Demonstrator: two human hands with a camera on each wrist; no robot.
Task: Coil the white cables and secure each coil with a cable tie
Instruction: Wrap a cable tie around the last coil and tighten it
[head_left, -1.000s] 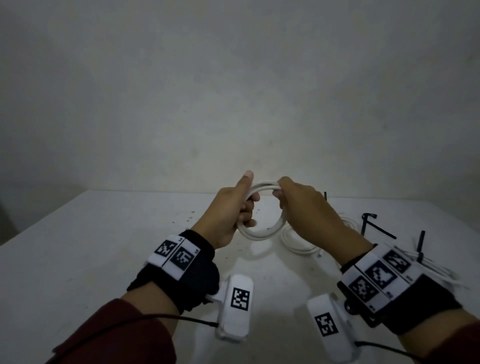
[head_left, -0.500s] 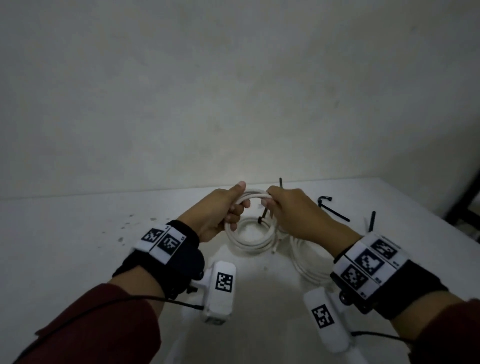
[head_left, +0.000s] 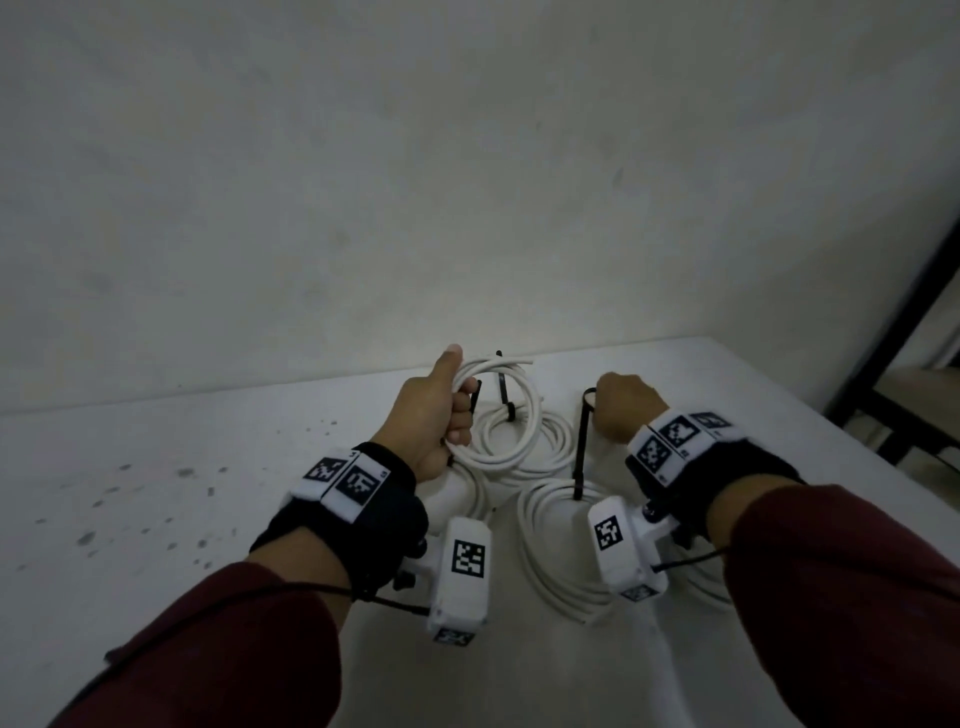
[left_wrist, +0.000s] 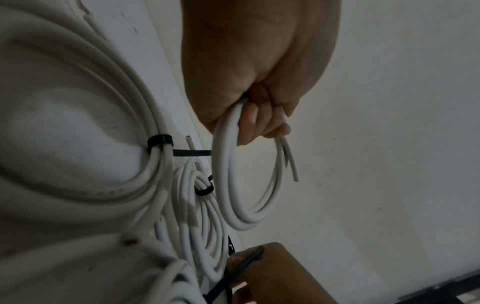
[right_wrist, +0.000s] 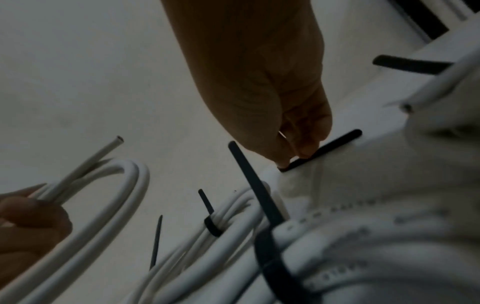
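Note:
My left hand (head_left: 460, 410) grips a small white cable coil (head_left: 498, 364), held upright above the table with the thumb up. Its loose cut end sticks out past the fingers (left_wrist: 259, 123). The held coil (left_wrist: 226, 185) carries no tie that I can see. To the right, my right hand (head_left: 605, 402) is down at the table. Its fingertips (right_wrist: 306, 152) pinch a loose black cable tie (right_wrist: 335, 144) lying flat there. The two hands are apart.
Several white coils bound with black ties lie between and below the hands, one in front (head_left: 550, 561) with its tie tail (head_left: 579, 452) standing up. A grey wall backs the white table (head_left: 208, 467). A dark frame (head_left: 883, 364) stands past the table's right edge.
My right hand has let go of the coil and moved right and down onto the black tie. My left hand keeps the coil alone. The view has swung to the right.

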